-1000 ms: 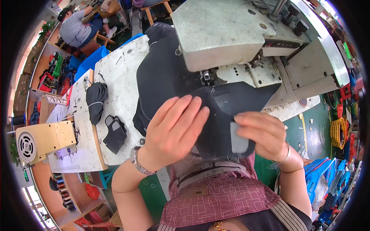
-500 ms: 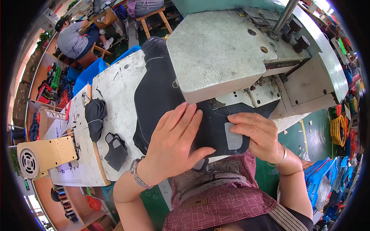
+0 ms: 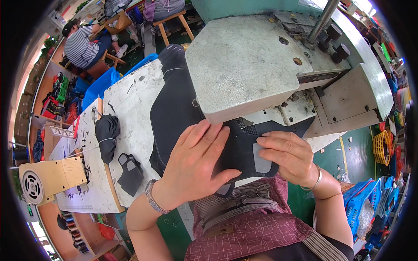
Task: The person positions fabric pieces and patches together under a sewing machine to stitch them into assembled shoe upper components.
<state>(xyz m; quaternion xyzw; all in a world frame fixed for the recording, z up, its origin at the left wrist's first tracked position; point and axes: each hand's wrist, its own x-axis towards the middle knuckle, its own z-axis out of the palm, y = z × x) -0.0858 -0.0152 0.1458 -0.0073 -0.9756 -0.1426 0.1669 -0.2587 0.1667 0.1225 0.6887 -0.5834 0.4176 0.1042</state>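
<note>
Black fabric pieces (image 3: 174, 104) lie stacked on the white work table and run under the head of a large pale industrial machine (image 3: 244, 61). Flat on the near part of the fabric rests my left hand (image 3: 198, 161), fingers together and thumb stretched out to the right. My right hand (image 3: 287, 152) grips the right edge of the black fabric piece, its fingers over a grey patch (image 3: 261, 162); its thumb is hidden. Just beyond my hands, a small toothed metal plate (image 3: 248, 129) shows at the fabric's far edge. Whatever lies under the machine head is out of sight.
To the left on the table (image 3: 135, 93) are a bundled black fabric roll (image 3: 107, 137) and a small black piece with cut-outs (image 3: 129, 174). A blue crate (image 3: 99, 87) stands beyond. Blue baskets (image 3: 363, 204) and a yellow basket (image 3: 382, 148) are at right. A person (image 3: 82, 45) sits far left.
The fingers of my right hand have come slightly toward me and cover more of the grey patch. The patch has shifted a little left and nearer. My left hand stays nearly in place.
</note>
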